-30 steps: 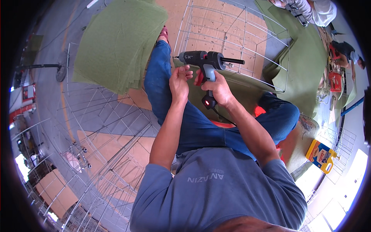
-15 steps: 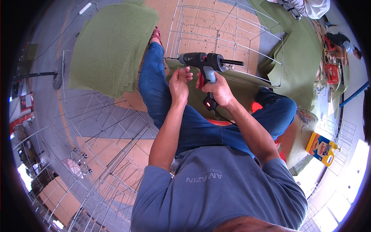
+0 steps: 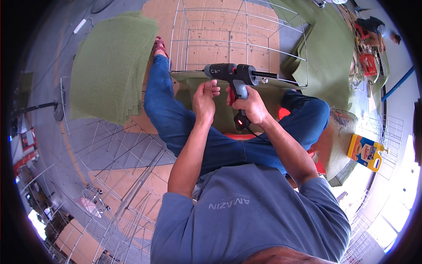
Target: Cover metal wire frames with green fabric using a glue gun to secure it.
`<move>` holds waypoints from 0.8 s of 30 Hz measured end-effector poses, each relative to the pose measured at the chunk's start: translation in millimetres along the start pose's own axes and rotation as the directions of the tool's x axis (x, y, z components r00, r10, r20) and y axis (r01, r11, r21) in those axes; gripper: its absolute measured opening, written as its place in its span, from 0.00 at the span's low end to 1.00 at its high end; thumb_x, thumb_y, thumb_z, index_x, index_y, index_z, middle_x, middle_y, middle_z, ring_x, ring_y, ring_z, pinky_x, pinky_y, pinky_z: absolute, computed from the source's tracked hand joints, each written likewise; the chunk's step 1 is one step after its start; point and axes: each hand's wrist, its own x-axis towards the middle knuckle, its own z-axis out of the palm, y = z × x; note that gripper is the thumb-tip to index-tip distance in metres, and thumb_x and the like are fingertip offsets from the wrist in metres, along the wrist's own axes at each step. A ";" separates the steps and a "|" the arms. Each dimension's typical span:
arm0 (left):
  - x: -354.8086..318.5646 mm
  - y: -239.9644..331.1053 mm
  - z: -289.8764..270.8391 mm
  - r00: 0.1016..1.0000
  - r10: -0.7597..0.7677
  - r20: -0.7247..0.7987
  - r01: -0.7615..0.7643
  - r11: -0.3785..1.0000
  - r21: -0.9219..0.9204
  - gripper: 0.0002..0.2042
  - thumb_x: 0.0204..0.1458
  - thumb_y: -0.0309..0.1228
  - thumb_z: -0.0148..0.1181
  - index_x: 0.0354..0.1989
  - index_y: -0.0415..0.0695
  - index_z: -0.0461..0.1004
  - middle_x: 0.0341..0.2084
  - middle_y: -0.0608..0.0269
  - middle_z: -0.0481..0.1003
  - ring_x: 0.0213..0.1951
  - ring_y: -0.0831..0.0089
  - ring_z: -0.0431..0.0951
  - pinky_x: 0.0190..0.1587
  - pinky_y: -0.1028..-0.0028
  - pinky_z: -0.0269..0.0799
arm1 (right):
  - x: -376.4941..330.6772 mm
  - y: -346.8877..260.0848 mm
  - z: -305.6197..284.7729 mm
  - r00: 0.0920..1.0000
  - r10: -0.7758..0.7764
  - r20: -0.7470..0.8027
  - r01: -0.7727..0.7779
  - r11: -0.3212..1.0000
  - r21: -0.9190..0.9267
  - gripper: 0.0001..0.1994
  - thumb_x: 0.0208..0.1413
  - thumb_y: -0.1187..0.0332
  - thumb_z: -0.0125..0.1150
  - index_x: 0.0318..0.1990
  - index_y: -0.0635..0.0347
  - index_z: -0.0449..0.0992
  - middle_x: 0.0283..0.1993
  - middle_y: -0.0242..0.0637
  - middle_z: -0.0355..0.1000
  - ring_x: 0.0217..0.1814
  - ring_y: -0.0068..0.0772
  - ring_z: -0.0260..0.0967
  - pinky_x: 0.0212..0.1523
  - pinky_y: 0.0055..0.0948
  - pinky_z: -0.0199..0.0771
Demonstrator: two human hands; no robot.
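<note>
A dark grey-and-black glue gun lies almost level above my lap, nozzle to the left, with a black glue stick poking out of its rear. My right hand wraps round its grip, fingers at the red trigger. Just under the barrel, my left hand has its fingers curled and thumb against them; what they pinch, if anything, I cannot make out. Beyond the gun stands a wire frame, with green felt along its near side.
A stack of green felt sheets lies left of my leg, more green felt to the right. Wire grids fill the lower left. A yellow-and-blue jug stands at right. Another person is at the far right.
The surroundings have shifted left and slightly up in the picture. The glue gun sits farther right of the wire frame's left edge. My grip on it looks unchanged.
</note>
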 end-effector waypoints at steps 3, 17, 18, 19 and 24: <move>-2.6 -3.6 8.5 0.999 -0.019 0.032 0.019 1.000 0.018 0.16 0.69 0.36 0.47 0.47 0.34 0.75 0.41 0.59 0.78 0.39 0.74 0.78 0.43 0.74 0.75 | -7.3 0.4 -8.5 1.000 -0.001 -0.031 0.001 1.000 -0.017 0.22 0.39 0.74 0.59 0.47 0.68 0.72 0.35 0.35 0.74 0.39 0.29 0.71 0.45 0.28 0.70; -10.3 -20.9 43.1 0.986 -0.057 0.157 0.040 0.994 0.106 0.17 0.68 0.38 0.48 0.46 0.34 0.76 0.39 0.61 0.78 0.38 0.76 0.78 0.42 0.76 0.75 | -37.3 1.4 -45.9 0.992 0.026 -0.126 -0.042 0.991 -0.129 0.22 0.39 0.75 0.59 0.48 0.67 0.73 0.34 0.34 0.73 0.37 0.28 0.70 0.44 0.27 0.70; -10.1 -22.1 45.5 0.984 -0.062 0.165 0.045 0.993 0.105 0.18 0.68 0.38 0.48 0.45 0.34 0.76 0.39 0.61 0.78 0.38 0.76 0.77 0.42 0.76 0.75 | -38.9 2.0 -48.0 0.990 0.031 -0.138 -0.046 0.992 -0.113 0.22 0.39 0.75 0.59 0.48 0.67 0.73 0.34 0.34 0.72 0.37 0.28 0.70 0.44 0.27 0.70; -10.3 -23.4 47.7 0.983 -0.067 0.173 0.049 0.993 0.104 0.18 0.68 0.39 0.48 0.45 0.34 0.76 0.40 0.61 0.78 0.38 0.76 0.77 0.42 0.76 0.75 | -40.5 2.6 -50.0 0.988 0.035 -0.149 -0.050 0.994 -0.097 0.22 0.39 0.74 0.60 0.48 0.67 0.73 0.34 0.34 0.72 0.37 0.27 0.70 0.43 0.27 0.70; -14.9 -22.4 63.4 0.978 -0.086 0.189 0.062 0.989 0.133 0.18 0.68 0.39 0.49 0.43 0.35 0.77 0.36 0.63 0.78 0.36 0.78 0.77 0.41 0.76 0.74 | -47.7 7.7 -62.9 0.983 0.034 -0.181 -0.051 0.994 -0.094 0.22 0.40 0.75 0.60 0.48 0.67 0.73 0.33 0.33 0.71 0.36 0.27 0.70 0.43 0.27 0.70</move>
